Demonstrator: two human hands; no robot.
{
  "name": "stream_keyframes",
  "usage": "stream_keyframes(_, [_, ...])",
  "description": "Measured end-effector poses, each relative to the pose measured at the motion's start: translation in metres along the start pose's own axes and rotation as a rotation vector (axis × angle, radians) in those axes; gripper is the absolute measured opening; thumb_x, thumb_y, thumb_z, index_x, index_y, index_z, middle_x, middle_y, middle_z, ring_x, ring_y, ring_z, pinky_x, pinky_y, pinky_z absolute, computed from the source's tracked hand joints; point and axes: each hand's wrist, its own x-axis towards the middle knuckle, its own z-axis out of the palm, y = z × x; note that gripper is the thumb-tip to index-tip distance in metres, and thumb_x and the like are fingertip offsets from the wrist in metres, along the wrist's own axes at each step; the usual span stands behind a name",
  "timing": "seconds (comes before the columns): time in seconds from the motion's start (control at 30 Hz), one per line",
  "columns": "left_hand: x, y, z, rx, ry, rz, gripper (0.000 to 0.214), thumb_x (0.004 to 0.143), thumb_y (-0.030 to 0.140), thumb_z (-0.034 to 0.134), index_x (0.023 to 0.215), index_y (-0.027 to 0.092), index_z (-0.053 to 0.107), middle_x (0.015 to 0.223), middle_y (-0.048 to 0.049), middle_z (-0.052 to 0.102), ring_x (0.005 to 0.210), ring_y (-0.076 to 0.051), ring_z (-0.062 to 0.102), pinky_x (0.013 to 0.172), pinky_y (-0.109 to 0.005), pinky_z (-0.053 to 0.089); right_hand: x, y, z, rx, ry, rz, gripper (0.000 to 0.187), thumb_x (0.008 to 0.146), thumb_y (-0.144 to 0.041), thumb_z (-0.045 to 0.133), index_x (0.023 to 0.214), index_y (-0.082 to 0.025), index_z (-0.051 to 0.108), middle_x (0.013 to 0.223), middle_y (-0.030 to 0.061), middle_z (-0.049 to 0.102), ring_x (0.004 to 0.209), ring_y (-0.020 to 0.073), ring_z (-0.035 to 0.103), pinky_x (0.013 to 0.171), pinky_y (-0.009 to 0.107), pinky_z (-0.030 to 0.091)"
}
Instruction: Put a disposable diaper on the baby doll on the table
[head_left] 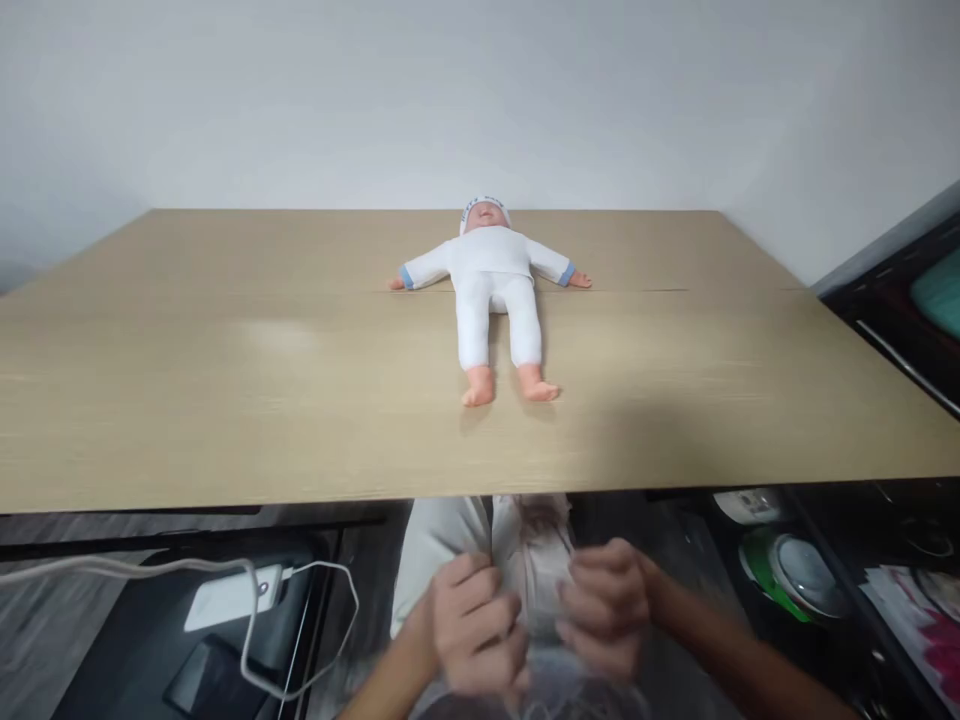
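Observation:
Below the table's front edge, over my lap, my left hand (480, 625) is closed with its fingers curled in. Close beside it, my right hand (606, 608) is curled shut too, smeared by motion. A pale, see-through, blurred material (546, 585), perhaps thin plastic, shows between and below them; what the fingers grip cannot be made out. On the table lies a baby doll (491, 252) on its back, in white clothes with blue cuffs and a printed white cap. Its arms are spread wide and its bare feet point toward me. Neither hand touches it.
The wooden tabletop (225, 400) reaches back to a pale wall. Below left, a white power bank or adapter (232, 598) with a cable (247, 640) rests on a dark surface. At right below are a green-rimmed round container (795, 575) and papers (907, 620).

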Motion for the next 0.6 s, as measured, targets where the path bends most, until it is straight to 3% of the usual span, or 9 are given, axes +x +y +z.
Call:
stream_keyframes(0.03, [-0.024,-0.004,0.018,-0.090,-0.053,-0.006,0.058,0.102,0.079,0.053,0.075,0.029,0.062,0.061,-0.0026,0.056,0.058,-0.021,0.050,0.060,-0.039,0.044,-0.024,0.001,0.006,0.050,-0.025,0.076,0.025,0.093,-0.070,0.069,0.098,-0.047,0.078,0.080,-0.0013,0.076,0.068,0.0235,0.069,0.061,0.041,0.063])
stream_keyframes(0.07, [-0.044,-0.012,0.033,-0.144,-0.107,-0.122,0.055,0.107,0.072,0.050,0.079,0.027,0.063,0.067,-0.0056,0.063,0.064,-0.023,0.057,0.065,-0.039,0.048,-0.044,0.004,0.013,0.017,0.003,0.305,0.029,0.098,-0.062,0.066,0.102,-0.036,0.079,0.087,0.0038,0.078,0.077,0.0246,0.073,0.071,0.043,0.066])
stream_keyframes(0.13, [-0.070,-0.033,0.054,-0.183,-0.112,-0.556,0.053,0.111,0.067,0.043,0.093,0.024,0.067,0.087,-0.0108,0.075,0.082,-0.026,0.069,0.079,-0.041,0.054,-0.075,0.011,0.026,0.018,0.113,0.854,0.047,0.099,-0.072,0.063,0.105,-0.026,0.075,0.097,0.0105,0.079,0.090,0.0278,0.074,0.084,0.045,0.064])
stream_keyframes(0.2, [-0.080,-0.053,0.066,-0.204,-0.110,-0.786,0.053,0.106,0.073,0.051,0.101,0.023,0.070,0.103,-0.0125,0.078,0.096,-0.031,0.071,0.092,-0.044,0.055,-0.094,0.015,0.035,0.085,0.149,1.155,0.064,0.091,-0.088,0.061,0.095,-0.025,0.070,0.089,0.0095,0.076,0.087,0.0298,0.072,0.081,0.045,0.061])
stream_keyframes(0.3, [-0.074,-0.068,0.078,-0.323,-0.089,-0.885,0.054,0.089,0.078,0.075,0.100,0.025,0.074,0.108,-0.0108,0.078,0.108,-0.035,0.071,0.101,-0.041,0.052,-0.103,0.016,0.044,0.199,0.117,1.221,0.074,0.081,-0.099,0.062,0.088,-0.026,0.067,0.081,0.0056,0.074,0.080,0.0293,0.070,0.077,0.043,0.057])
stream_keyframes(0.43, [-0.053,-0.068,0.110,-0.521,-0.149,-0.996,0.058,0.070,0.076,0.090,0.077,0.022,0.069,0.080,-0.0068,0.072,0.091,-0.032,0.071,0.089,-0.038,0.053,-0.090,0.019,0.052,0.321,0.133,1.223,0.082,0.069,-0.105,0.067,0.081,-0.024,0.066,0.081,0.0034,0.072,0.081,0.0246,0.067,0.078,0.037,0.054])
stream_keyframes(0.53, [-0.043,-0.057,0.128,-0.676,-0.147,-1.084,0.062,0.060,0.073,0.095,0.073,0.021,0.064,0.073,-0.0066,0.071,0.085,-0.031,0.072,0.085,-0.039,0.056,-0.077,0.020,0.057,0.389,0.160,1.205,0.084,0.059,-0.105,0.074,0.070,-0.023,0.060,0.070,-0.0011,0.063,0.074,0.0195,0.059,0.073,0.033,0.049])
stream_keyframes(0.6, [-0.042,-0.038,0.123,-0.780,-0.129,-1.109,0.064,0.059,0.071,0.096,0.082,0.018,0.068,0.079,-0.0098,0.075,0.088,-0.031,0.075,0.087,-0.040,0.059,-0.069,0.008,0.054,0.428,0.200,1.178,0.082,0.059,-0.103,0.076,0.069,-0.024,0.055,0.068,-0.0030,0.059,0.072,0.0178,0.056,0.073,0.032,0.049])
